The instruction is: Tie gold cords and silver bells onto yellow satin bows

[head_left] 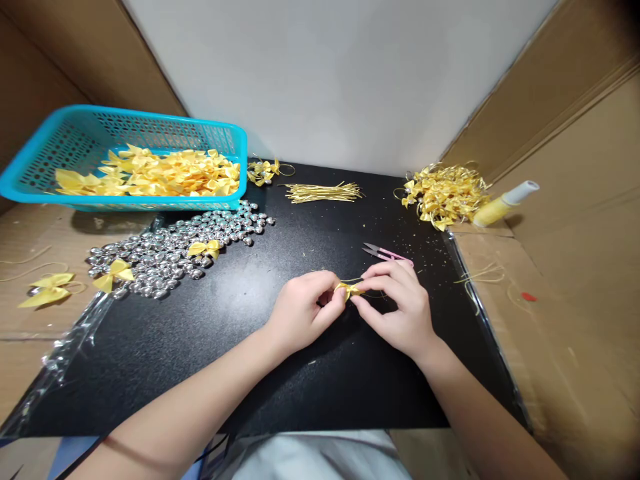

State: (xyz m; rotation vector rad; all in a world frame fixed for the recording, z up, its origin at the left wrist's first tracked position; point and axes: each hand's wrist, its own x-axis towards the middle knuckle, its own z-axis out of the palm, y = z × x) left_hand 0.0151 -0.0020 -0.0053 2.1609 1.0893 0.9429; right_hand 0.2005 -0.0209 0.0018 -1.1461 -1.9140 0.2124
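Observation:
A small yellow bow (pixel 349 291) is between my two hands, above the black table (pixel 300 380). My left hand (pixel 306 310) pinches its left side between thumb and fingers. At the bow's right side, my right hand (pixel 400 305) has its thumb and fingertips closed together. Thin gold cord (pixel 377 293) runs from the bow under my right fingers. Just beyond my right hand lie pink-handled snips (pixel 385 253), their dark blades pointing left.
A blue basket (pixel 125 200) of yellow bows stands back left. Silver beads (pixel 165 257) spread before it, with loose bows among them. Gold cords (pixel 323 193) lie at the back. A pile of finished-looking bows (pixel 445 193) and a yellow-and-white tube (pixel 506 203) are back right.

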